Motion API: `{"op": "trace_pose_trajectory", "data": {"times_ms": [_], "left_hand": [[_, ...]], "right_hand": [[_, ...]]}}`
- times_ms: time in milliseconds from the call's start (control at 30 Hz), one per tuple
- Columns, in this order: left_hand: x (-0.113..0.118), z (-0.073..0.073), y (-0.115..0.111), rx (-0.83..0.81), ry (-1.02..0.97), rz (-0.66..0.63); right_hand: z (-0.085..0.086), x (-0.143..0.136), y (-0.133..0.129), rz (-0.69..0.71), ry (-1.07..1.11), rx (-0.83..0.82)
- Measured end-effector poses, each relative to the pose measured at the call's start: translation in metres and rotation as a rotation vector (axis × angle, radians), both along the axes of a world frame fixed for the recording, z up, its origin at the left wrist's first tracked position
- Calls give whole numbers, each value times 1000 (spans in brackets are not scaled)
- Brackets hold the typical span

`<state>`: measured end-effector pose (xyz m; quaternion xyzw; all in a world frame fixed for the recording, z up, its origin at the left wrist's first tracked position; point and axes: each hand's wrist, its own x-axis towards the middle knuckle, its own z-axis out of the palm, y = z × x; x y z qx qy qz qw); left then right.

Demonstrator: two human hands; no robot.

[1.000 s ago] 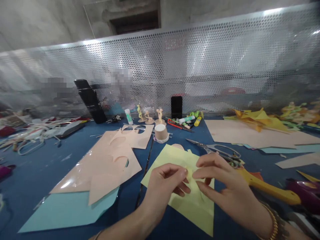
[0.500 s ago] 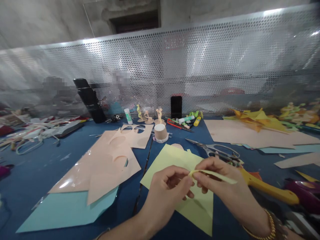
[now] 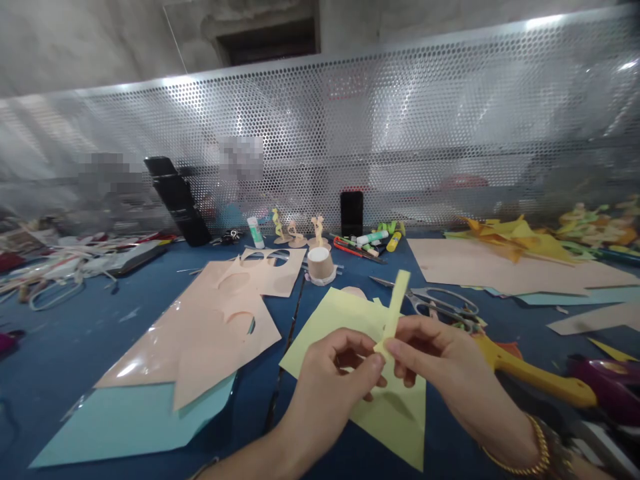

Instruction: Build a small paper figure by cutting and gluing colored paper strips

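Between my two hands is a narrow yellow paper strip (image 3: 399,300), its free end pointing up and slightly right. My left hand (image 3: 340,377) pinches the strip's lower end between thumb and index finger. Close beside it, my right hand (image 3: 435,357) grips the same strip just above, thumb in front. Whether the lower end is folded or knotted is hidden by the fingertips. Beneath both hands lies a pale yellow-green sheet of paper (image 3: 325,327) on the blue table. Metal scissors (image 3: 445,300) rest behind my right hand, blades pointing left.
Pink sheets with round cut-outs (image 3: 200,327) and a light-blue sheet (image 3: 135,420) lie left. A tape roll (image 3: 321,265), glue stick (image 3: 255,233) and small paper figures (image 3: 319,230) stand behind. A yellow-handled tool (image 3: 545,380) is at right; a perforated metal panel (image 3: 290,133) borders the back.
The strip's free end has swung from pointing right across my right hand to pointing upward. Both hands stay in nearly the same place, still pinching it.
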<state>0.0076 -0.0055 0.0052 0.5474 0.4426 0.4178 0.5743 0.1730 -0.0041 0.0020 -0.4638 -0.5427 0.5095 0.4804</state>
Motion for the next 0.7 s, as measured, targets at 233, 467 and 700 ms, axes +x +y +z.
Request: {"op": "trace_pose_trajectory", "data": {"times_ms": [233, 467, 700], "left_hand": [[1, 0, 2, 6, -23, 82], [2, 0, 2, -11, -44, 80], [1, -1, 3, -11, -68, 73]], "right_hand": [[2, -1, -2, 32, 12, -15], [2, -1, -1, 67, 38, -72], [1, -3, -2, 62, 115, -128]]}}
